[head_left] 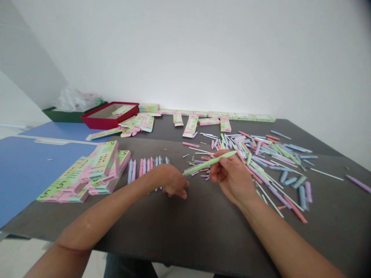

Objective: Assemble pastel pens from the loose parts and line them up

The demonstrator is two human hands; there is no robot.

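My right hand (232,173) pinches a light green pen (210,163) between thumb and fingers, held tilted above the table with its clear end toward the left. My left hand (175,183), bent down at the wrist, hovers low with loosely curled fingers apart and nothing visible in them. The pen's clear end comes close to the back of this hand; whether they touch I cannot tell. Partly behind my left wrist lies a row of pink, purple and blue pens (145,166). Right of my right hand spreads a loose pile of pastel pen barrels, caps and white refills (263,158).
At left, printed pen boxes (101,164) are stacked on the dark table (185,235). Behind them stand a red box lid (107,121) and a green tray (65,116) holding a plastic bag (77,99). More boxes (191,125) lie toward the wall.
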